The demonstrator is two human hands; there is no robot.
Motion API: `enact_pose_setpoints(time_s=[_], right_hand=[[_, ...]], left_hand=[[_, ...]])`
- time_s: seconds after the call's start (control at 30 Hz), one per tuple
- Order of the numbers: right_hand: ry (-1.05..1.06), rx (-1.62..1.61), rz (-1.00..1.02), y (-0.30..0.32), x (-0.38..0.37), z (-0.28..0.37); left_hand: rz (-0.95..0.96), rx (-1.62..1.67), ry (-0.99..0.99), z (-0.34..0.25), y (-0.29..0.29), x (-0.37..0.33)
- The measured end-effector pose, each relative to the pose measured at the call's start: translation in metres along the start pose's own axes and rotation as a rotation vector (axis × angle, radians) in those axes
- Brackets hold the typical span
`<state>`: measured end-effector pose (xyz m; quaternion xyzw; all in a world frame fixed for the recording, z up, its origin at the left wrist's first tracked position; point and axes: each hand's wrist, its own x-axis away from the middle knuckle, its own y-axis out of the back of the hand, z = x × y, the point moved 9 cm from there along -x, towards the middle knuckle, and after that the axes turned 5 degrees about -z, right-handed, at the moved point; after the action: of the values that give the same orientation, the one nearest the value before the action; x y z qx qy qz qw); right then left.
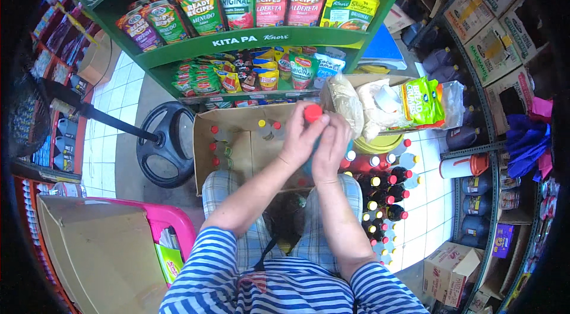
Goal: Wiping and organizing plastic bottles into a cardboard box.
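Note:
A bottle with a red cap (313, 113) is held up in front of me, over the near right part of an open cardboard box (252, 156). My left hand (301, 139) is closed round its upper part, just below the cap. Pressed against it from the other side is my right hand (331, 146), fingers curled. Most of the bottle's body is hidden by the hands. Something bluish (307, 166) shows beneath them; what it is I cannot make out. Inside the box stand several clear bottles (221, 150) with red or yellow caps.
Dark and clear bottles (380, 198) crowd the tiled floor on the right. Ahead rises a green shelf (237, 46) of sauce pouches. Bagged goods (409, 103) sit at the box's right. A fan base (165, 144) stands left, near a pink tub (172, 219) and another cardboard box (101, 254).

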<state>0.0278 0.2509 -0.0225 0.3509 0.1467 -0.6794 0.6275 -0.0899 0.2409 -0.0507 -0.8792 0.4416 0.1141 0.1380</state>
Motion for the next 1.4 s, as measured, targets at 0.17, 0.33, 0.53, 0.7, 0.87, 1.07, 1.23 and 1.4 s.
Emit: enact_pose_setpoints(time_s=[0.17, 0.33, 0.53, 0.7, 0.87, 1.07, 1.23, 1.4], right_hand=[[-0.046, -0.088, 0.016, -0.006, 0.001, -0.001], [-0.811, -0.528, 0.341, -0.041, 0.017, -0.055], [-1.293, -1.033, 0.053, -0.051, 0.033, -0.073], [-1.273, -1.001, 0.044, -0.055, 0.042, -0.078], [-1.426, -0.734, 0.353, -0.069, 0.073, -0.092], [-1.193, -0.49, 0.671, -0.068, 0.066, -0.075], [-1.267, -0.634, 0.456, -0.06, 0.057, -0.066], [-1.176, -0.599, 0.451, -0.059, 0.047, -0.053]], left_hand=[[0.053, 0.003, 0.016, -0.009, 0.008, -0.002], [0.163, 0.394, 0.094, -0.018, 0.019, -0.013], [-0.03, 0.692, 0.155, -0.005, 0.044, -0.033], [-0.214, 0.573, -0.017, -0.012, 0.055, -0.033], [0.099, -0.313, -0.582, -0.088, 0.03, -0.03], [0.183, -0.436, -0.489, -0.077, 0.085, -0.062], [0.353, -0.789, -0.116, 0.01, 0.138, -0.055], [0.517, -1.021, 0.026, 0.139, 0.187, -0.01]])
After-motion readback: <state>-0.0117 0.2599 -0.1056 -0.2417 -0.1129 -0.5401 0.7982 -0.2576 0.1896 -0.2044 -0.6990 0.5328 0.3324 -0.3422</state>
